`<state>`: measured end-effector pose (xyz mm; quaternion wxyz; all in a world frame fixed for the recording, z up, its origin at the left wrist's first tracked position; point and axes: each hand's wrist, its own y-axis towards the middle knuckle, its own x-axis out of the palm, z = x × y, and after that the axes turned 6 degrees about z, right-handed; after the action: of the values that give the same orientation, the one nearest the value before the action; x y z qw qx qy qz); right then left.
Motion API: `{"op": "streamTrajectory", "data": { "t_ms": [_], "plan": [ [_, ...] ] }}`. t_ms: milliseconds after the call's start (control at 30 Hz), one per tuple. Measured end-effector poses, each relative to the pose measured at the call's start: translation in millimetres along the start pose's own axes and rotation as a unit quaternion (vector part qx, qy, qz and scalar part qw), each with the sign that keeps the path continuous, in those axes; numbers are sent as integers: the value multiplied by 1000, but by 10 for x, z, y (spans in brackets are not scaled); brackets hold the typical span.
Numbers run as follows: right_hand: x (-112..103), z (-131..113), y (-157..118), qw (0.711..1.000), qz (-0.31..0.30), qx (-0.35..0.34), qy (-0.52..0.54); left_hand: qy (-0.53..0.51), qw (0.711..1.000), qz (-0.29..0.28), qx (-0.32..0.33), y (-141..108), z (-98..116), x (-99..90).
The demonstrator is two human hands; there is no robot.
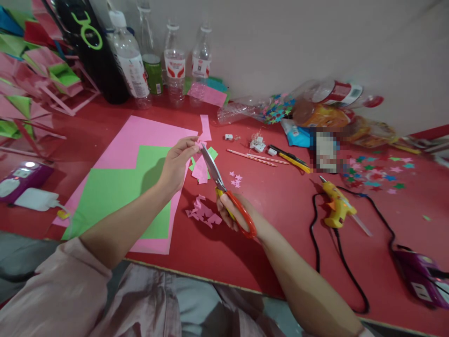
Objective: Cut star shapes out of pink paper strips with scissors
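Note:
Between the thumb and fingers of my left hand (180, 161) is a small piece of pink paper (201, 144). My right hand (229, 208) grips a pair of scissors (242, 213) with red and yellow handles, their blade tips at the pink paper. Below the blades lies a heap of pink paper scraps (203, 213) with star-shaped cutouts. A few small pink stars (236, 179) rest to the right of the blades. Pink and green paper strips (199, 169) lie under the left fingertips. A green sheet (119, 196) on larger pink sheets (119, 140) spreads beneath my left forearm.
A yellow glue gun (337, 203) with a black cord lies at right, near a scatter of coloured stars (377, 173). Plastic bottles (175, 65) and a black flask (91, 51) stand at the back. Folded paper models (52, 79) crowd the left. A cutter (291, 159) lies mid-table.

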<state>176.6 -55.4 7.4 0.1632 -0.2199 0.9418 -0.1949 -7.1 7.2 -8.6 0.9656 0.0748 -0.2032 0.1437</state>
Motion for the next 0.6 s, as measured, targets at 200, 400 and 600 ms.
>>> {"op": "streamTrajectory", "data": {
  "t_ms": [200, 400, 600],
  "plan": [
    [-5, 5, -1, 1000, 6, 1, -13, 1, 1000, -3, 11, 3, 2, -4],
    [1, -7, -36, 999, 21, 3, -25, 13, 1000, -4, 19, 5, -5, -7],
    [10, -42, -71, 999, 33, 9, -27, 14, 1000, -8, 21, 12, 2, -16]
  ]
}}
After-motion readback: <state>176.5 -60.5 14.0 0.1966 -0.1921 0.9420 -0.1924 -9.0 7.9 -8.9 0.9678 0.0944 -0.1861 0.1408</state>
